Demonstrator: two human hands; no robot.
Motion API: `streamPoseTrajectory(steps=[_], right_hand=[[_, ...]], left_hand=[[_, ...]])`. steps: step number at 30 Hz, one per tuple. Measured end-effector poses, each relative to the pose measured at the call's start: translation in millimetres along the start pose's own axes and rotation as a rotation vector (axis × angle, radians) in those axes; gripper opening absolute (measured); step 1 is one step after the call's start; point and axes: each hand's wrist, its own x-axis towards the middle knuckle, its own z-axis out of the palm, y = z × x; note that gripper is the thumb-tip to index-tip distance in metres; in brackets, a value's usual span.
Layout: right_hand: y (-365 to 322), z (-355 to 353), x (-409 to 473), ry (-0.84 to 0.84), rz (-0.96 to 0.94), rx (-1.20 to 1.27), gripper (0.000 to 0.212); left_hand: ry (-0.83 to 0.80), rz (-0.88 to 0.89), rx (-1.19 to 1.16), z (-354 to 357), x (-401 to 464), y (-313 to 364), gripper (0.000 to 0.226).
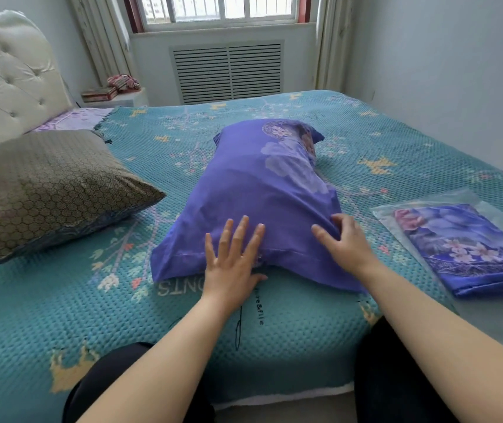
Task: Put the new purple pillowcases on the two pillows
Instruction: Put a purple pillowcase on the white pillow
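At centre frame, on the bed: first pillow, already inside a purple pillowcase, lengthwise away from the camera. Left hand flat on the near hem, fingers straight and spread, nothing gripped. Right hand at the near right corner, fingers curled and pinching a fold of the purple fabric.

Risks from here, as judgement only:
- Near opening not visibly closed; pillow likely to slide back out if lifted by the far end.
- Far corners look unevenly filled; possible bunching of the fill if the case is pulled from one corner only.
- Pinch grip on thin cloth; possible slip or a skewed seam under a hard tug.
- Soft bed under the palm; weak support for pressing the hem flat.

At left of frame: second pillow in a brown honeycomb-pattern cover, well apart from the first, not yet re-covered. At right of frame: second purple pillowcase, folded, on or partly in a clear plastic bag, near the bed edge. Risk of knocking it off with the right forearm.

Surface: teal waffle-weave bedspread with printed branches and lettering. Upper left: tufted cream headboard. Top centre: barred window with curtains, louvred radiator cover below. Pale walls. Small ledge with folded items beside the headboard.
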Motion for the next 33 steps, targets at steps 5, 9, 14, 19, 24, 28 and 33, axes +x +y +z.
streamPoseTrajectory(steps=[5, 9, 14, 19, 24, 28, 33], right_hand=[[3, 24, 9, -0.191, 0.252, 0.238, 0.101], [9, 27, 18, -0.190, 0.351, 0.481, 0.084], [0, 28, 20, -0.171, 0.282, 0.707, 0.037], [-66, -9, 14, -0.065, -0.136, 0.559, 0.012], [-119, -43, 24, -0.071, -0.420, 0.318, 0.013], [-121, -6, 24, -0.216, -0.436, 0.199, 0.029], [-128, 44, 7, -0.341, -0.407, 0.288, 0.043]], left_hand=[[-0.296, -0.254, -0.113, 9, 7, -4, 0.108], [-0.411, -0.692, -0.246, 15, 12, -36, 0.089], [-0.404, -0.906, -0.618, 10, 25, -47, 0.081], [-0.140, -1.035, -1.877, -20, 53, 5, 0.031], [-0.614, -0.779, -1.991, -36, 33, 29, 0.028], [-1.132, -0.648, -1.355, -40, 10, 5, 0.027], [-0.709, -0.650, -0.394, -53, -8, -93, 0.022]])
